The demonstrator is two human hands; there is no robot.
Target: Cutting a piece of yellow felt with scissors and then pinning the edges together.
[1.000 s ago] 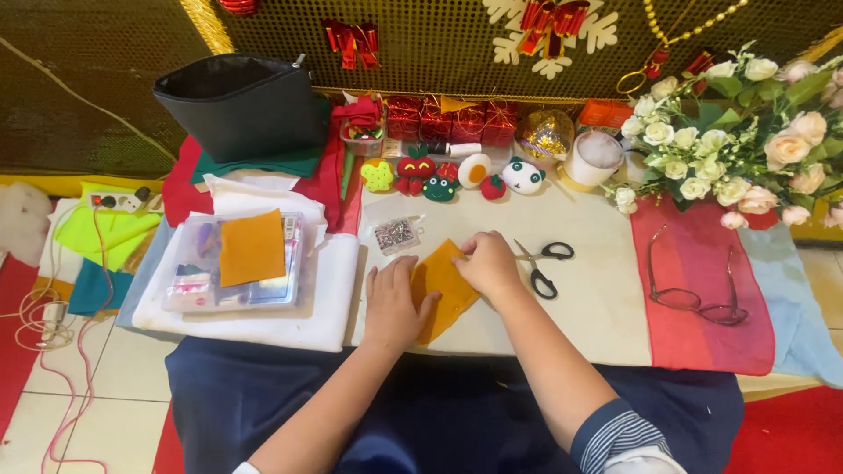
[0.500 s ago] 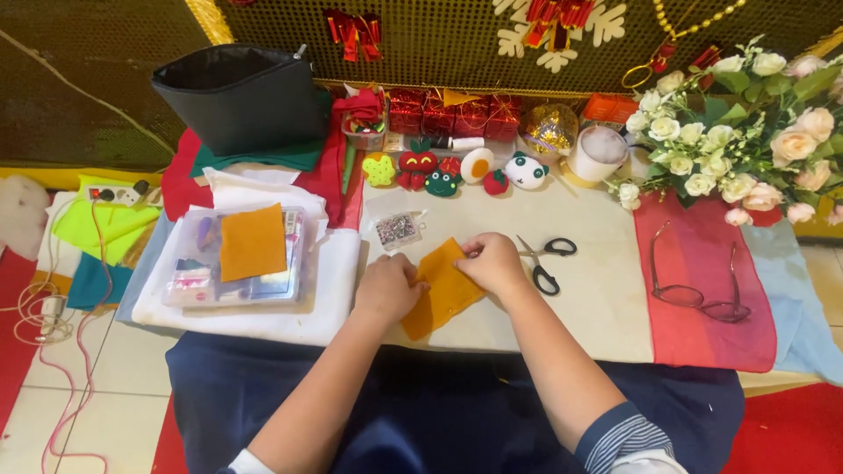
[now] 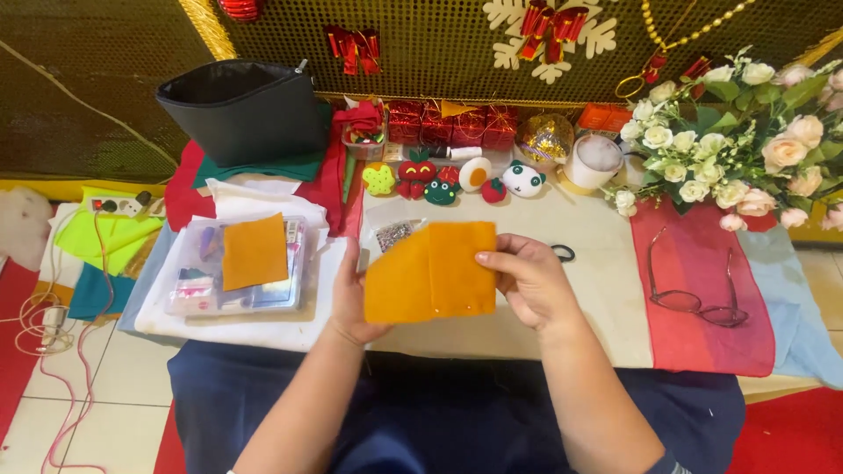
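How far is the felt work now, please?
Done: small felt figures sit finished in a row at the back. In hand: both hands, left hand and right hand, hold up folded orange felt. Left: this felt looks plain and unshaped; another orange piece lies on the plastic box.

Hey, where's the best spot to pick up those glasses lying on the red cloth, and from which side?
Pinch the glasses at the bridge between the lenses, coming from above on the near side: they lie flat, temples open and pointing away, nothing crowding them on the red cloth.
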